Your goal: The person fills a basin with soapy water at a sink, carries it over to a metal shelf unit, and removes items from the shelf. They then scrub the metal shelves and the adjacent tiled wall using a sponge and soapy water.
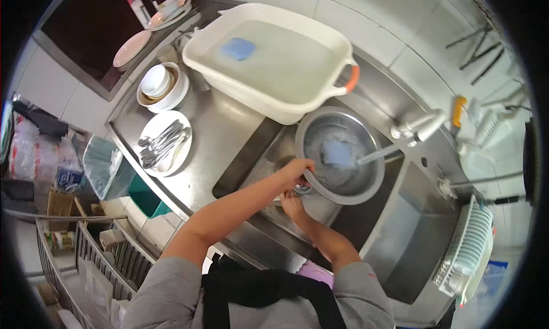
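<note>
My left hand (298, 173) is closed beside the near-left rim of a round steel basin (374, 183). Just below it is my right hand (293, 206), also closed, with its fingers close to the left ones. A small shiny metal thing (303, 188) shows between them; what each hand grips is hidden. Inside the basin, a light blue sponge or cloth (338, 154) lies in sudsy water. From the white faucet (420, 129) a stream runs into the basin, which rests over the left sink (269, 157).
Behind, a large cream tub (257, 86) holds cloudy water and a blue sponge (238, 48). On the left counter are a plate (182, 160) of spoons and forks (163, 143) and stacked bowls (163, 88). To the right are a second sink (409, 237) and a plate rack (469, 243).
</note>
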Available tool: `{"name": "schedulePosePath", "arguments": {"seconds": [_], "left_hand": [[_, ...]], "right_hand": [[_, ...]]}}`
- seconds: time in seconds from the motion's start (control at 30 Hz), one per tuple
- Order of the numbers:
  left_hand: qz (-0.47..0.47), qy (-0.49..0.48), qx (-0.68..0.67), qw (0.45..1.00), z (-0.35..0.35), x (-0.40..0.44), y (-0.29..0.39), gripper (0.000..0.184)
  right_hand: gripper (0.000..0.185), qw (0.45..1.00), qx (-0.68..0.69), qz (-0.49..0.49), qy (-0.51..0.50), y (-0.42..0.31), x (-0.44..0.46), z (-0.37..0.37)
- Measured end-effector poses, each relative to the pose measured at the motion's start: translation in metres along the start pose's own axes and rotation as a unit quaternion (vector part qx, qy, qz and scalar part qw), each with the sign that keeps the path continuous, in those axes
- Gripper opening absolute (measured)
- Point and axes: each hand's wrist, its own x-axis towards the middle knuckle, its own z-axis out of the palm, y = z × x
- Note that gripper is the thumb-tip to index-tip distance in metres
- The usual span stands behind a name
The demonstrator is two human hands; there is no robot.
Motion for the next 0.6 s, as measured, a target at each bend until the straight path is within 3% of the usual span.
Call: {"name": "schedulePosePath", "arguments": {"seconds": [0.07,0.13,0.2,0.27,0.37,0.47,0.53,0.6], "left_hand": [[-0.005,-0.002,-0.002,1.0,-0.002,0.002,-0.004,0.011],[-0.006,-0.009,-0.004,1.0,0.001,-0.002,0.0,0.011],[-0.005,-0.005,0.004,1.0,-0.001,0.0,-0.003,0.011],[0.0,0.004,0.025,1.0,-0.008,0.013,-0.004,0.011],[-0.01,0.011,0.055,0.998,-0.005,0.003,0.002,0.011],[-0.02,0.031,0.09,0.995,-0.008,0.001,0.004,0.01],[-0.02,-0.002,0.055,0.998,-0.015,0.015,-0.006,0.01],[-0.021,-0.024,0.054,0.998,-0.019,0.013,-0.006,0.009]], "right_hand": [[0.026,0.999,0.002,-0.028,-0.031,0.011,-0.048,-0.064],[0.03,1.0,0.012,0.009,-0.017,0.023,-0.094,-0.097],[0.031,0.997,0.04,0.04,0.052,0.027,-0.136,-0.121],[0.031,0.983,0.013,0.034,0.181,0.022,-0.168,-0.154],[0.034,0.962,-0.003,0.125,0.244,0.011,-0.195,-0.228],[0.037,0.915,-0.051,0.198,0.348,0.007,-0.176,-0.322],[0.037,0.869,-0.028,0.185,0.459,0.004,-0.14,-0.387],[0.046,0.85,-0.039,0.196,0.487,-0.003,-0.089,-0.435]]}}
